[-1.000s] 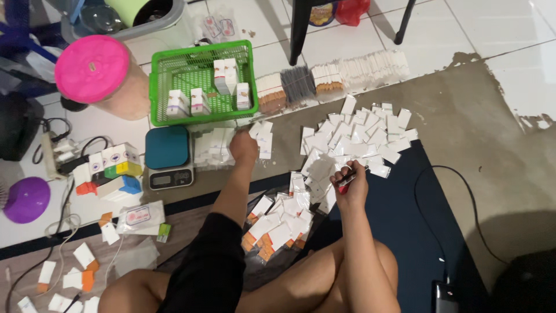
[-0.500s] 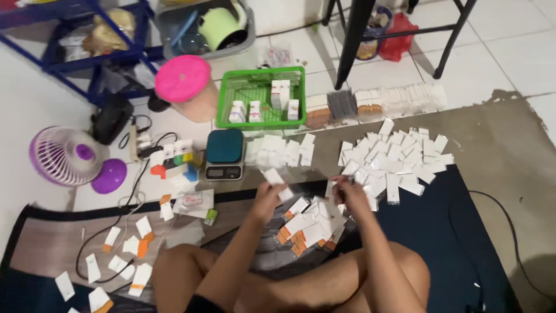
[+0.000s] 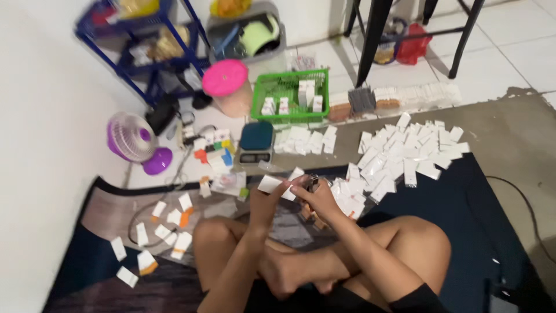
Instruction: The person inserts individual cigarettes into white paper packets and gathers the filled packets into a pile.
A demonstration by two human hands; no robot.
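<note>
Both hands meet above the dark mat's near edge: the left hand pinches a small white card, fingers closed; the right hand curls around something (blurred, partly hidden). Flat white cards litter the mat's far edge.

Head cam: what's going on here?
A person sits cross-legged on a dark mat. Left hand holds a small white carton; right hand works at its end. White cartons lie spread on the floor ahead, beside a digital scale and green basket.
</note>
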